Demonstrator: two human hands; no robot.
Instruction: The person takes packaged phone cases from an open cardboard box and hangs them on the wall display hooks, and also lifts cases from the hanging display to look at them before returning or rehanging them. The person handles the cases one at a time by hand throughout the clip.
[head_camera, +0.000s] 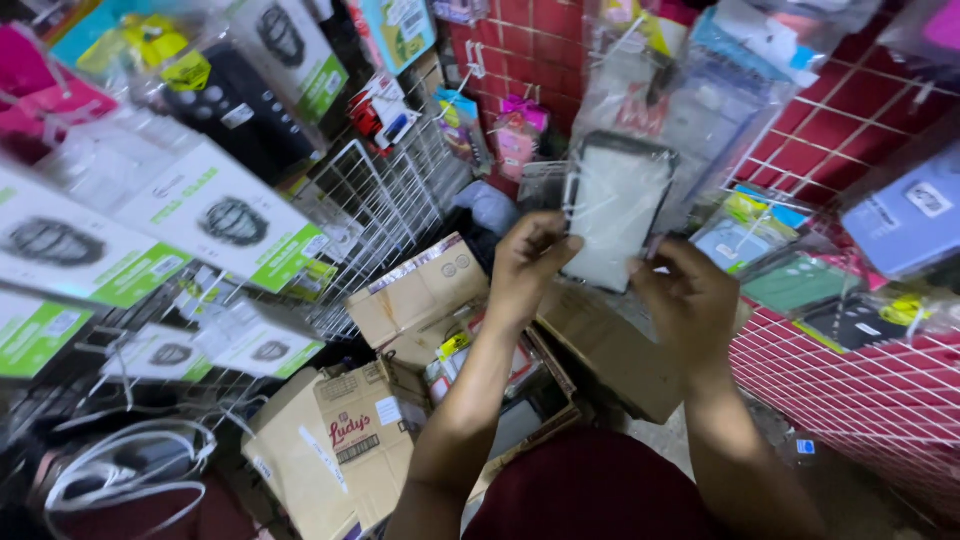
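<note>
Red grid wall (850, 130) fills right side + back, hung w/ bagged phone cases in blue, green, pink, black. White wire rack (385, 205) on left, leaning, carries white-and-green boxed items (215, 215) in rows, some blurred at the edge. Floor below crowded w/ brown cardboard boxes (350, 440), flaps open, small packaged goods inside the middle one. No surface in view; stock sits on floor or hangs. Dark red garment (590, 495) of the person at bottom centre. Coiled white cable (120, 470) bottom left.

Both forearms reach up from bottom centre to mid frame. Between the hands: a phone case in clear plastic bag (615, 210), dark rim, pale face, held upright in front of the red wall, above the boxes, just below the hanging packs.

Left hand (528, 262): fingers curled, thumb + fingertips pinching the lower left edge of the bag; gripping it.

Right hand (690, 300): back of hand to camera, fingers bent in, tips at lower right corner of the bag; touching it, looks like a pinch, but the exact hold is hidden behind the knuckles.

Lighting dim, edges motion-blurred.
</note>
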